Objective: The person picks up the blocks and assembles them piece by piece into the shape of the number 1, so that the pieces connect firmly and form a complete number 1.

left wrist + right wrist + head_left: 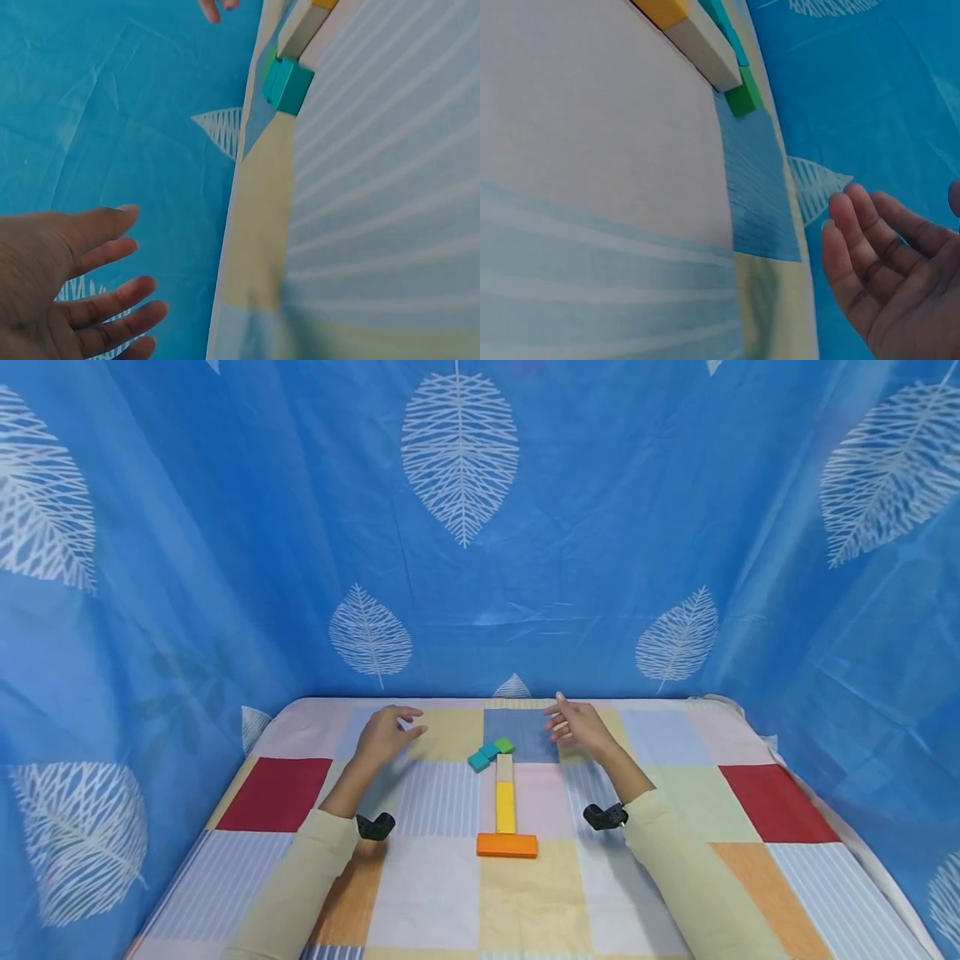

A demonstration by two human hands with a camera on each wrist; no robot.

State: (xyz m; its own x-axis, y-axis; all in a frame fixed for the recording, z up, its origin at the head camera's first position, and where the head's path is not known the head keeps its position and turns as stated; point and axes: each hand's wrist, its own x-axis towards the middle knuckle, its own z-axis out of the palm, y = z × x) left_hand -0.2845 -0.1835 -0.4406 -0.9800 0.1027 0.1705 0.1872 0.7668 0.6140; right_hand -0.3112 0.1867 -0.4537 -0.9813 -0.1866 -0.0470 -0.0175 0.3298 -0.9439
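An arrangement of blocks lies on the table between my hands. An orange block [507, 846] lies crosswise at the near end. From it a yellow block [506, 807] runs away from me, followed by a pale wooden block [505, 767]. At the far end, teal blocks [483, 757] and a green block [505, 745] form a slanted row. My left hand [386, 734] hovers left of the blocks, fingers loosely bent, holding nothing. To their right my right hand [583, 725] is raised, its fingers relaxed and touching nothing. Both wrist views show bare palms apart from the blocks.
A patchwork cloth [438, 893] covers the table. Blue curtain [570, 568] with white leaf prints stands behind the table and along both sides. A black device [375, 827] is on the left wrist, and another black device [606, 816] on the right.
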